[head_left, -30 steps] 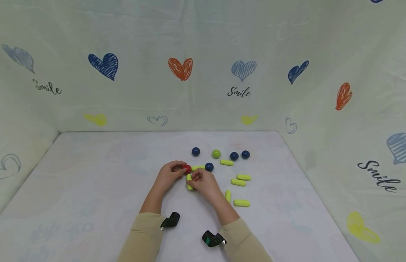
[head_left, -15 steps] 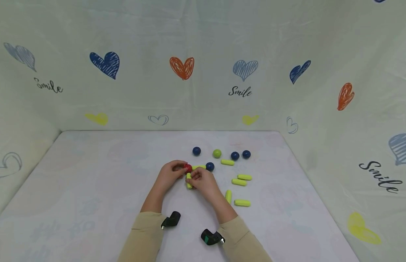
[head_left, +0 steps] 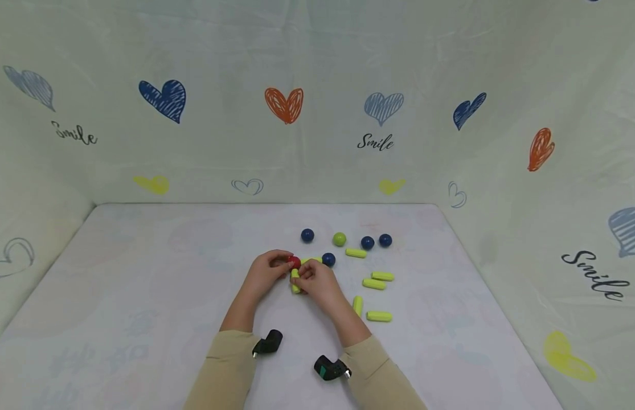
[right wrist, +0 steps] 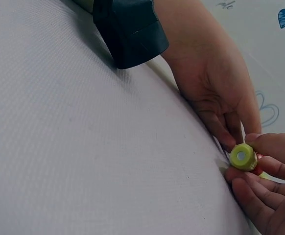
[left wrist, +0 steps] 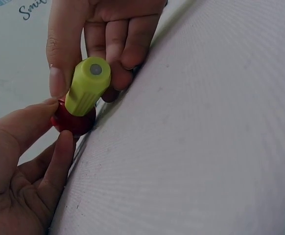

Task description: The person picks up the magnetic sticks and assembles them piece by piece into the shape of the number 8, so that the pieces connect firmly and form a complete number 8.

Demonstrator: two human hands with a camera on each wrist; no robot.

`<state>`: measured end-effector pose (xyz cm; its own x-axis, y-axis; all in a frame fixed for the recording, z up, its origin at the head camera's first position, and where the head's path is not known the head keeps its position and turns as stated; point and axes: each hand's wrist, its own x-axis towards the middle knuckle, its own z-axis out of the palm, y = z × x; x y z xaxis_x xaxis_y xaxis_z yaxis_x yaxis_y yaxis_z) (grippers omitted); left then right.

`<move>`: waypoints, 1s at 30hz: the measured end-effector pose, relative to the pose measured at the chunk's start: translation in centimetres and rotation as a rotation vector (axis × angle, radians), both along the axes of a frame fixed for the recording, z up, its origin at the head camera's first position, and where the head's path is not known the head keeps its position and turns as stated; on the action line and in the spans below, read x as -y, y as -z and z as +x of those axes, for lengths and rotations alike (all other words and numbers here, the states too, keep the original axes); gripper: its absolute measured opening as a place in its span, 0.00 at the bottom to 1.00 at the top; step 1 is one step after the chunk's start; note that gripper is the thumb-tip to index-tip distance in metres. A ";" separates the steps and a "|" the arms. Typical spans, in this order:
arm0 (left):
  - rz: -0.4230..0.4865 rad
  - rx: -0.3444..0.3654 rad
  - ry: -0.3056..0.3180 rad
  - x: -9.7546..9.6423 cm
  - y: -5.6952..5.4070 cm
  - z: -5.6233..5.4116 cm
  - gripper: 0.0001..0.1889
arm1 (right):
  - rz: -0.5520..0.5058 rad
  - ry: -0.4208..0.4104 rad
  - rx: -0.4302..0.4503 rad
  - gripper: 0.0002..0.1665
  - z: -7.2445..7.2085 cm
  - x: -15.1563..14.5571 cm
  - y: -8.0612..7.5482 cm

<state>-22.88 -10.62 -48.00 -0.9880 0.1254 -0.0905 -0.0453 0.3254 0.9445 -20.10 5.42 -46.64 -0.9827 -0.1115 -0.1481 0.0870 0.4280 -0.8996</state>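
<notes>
My left hand (head_left: 266,276) pinches a red ball (head_left: 295,262) between thumb and fingers near the middle of the table. With thumb and fingers my right hand (head_left: 319,285) holds a yellow-green rod (head_left: 295,282), whose far end meets the red ball. In the left wrist view the rod (left wrist: 88,85) shows a grey metal-like disc in its near end, and the red ball (left wrist: 74,122) sits behind it. Another yellow-green rod (head_left: 312,260) runs from the red ball to a blue ball (head_left: 328,259), partly hidden by my right hand.
Behind the hands lie a blue ball (head_left: 307,235), a green ball (head_left: 339,239) and two more blue balls (head_left: 367,242). Several loose yellow-green rods (head_left: 374,283) are spread to the right of my right hand. A patterned cloth (head_left: 317,154) rises behind the table.
The rod in my right hand has moved slightly up toward the red ball, and now meets it. Both hands otherwise stay almost in place; the view shifts a little.
</notes>
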 end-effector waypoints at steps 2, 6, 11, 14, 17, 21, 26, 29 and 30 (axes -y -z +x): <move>-0.001 0.001 -0.002 0.0 0.0 -0.1 0.15 | -0.003 -0.007 0.007 0.13 0.1 -0.1 -0.2; -0.002 0.007 -0.007 -0.1 0.0 -0.1 0.16 | -0.015 -0.037 0.032 0.13 0.2 -0.4 -0.4; -0.013 0.020 -0.012 -0.1 0.1 -0.2 0.16 | 0.051 -0.077 0.025 0.15 0.3 -1.2 -1.4; -0.007 0.025 -0.014 -0.1 0.2 -0.2 0.16 | 0.121 -0.085 -0.014 0.15 0.2 -1.7 -1.9; 0.003 0.022 -0.007 -0.2 0.2 -0.3 0.16 | 0.167 -0.079 -0.040 0.15 0.0 -2.1 -2.4; 0.004 0.026 -0.004 -0.2 0.2 -0.3 0.16 | 0.197 -0.070 -0.050 0.14 -0.5 -2.7 -2.8; -0.026 0.026 -0.008 -0.1 0.2 -0.3 0.16 | 0.214 -0.074 -0.083 0.15 -1.2 -3.4 -3.4; -0.037 0.020 -0.009 -0.2 0.1 -0.2 0.16 | 0.215 -0.075 -0.108 0.15 -1.8 -3.7 -3.7; -0.038 0.019 -0.008 -0.2 0.0 -0.2 0.16 | 0.216 -0.075 -0.113 0.15 -2.0 -3.9 -3.8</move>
<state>-23.10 -10.43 -48.03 -0.9870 0.1136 -0.1136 -0.0655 0.3610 0.9302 -22.10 9.28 -42.88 -0.9844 -0.1626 -0.0664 -0.0480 0.6127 -0.7889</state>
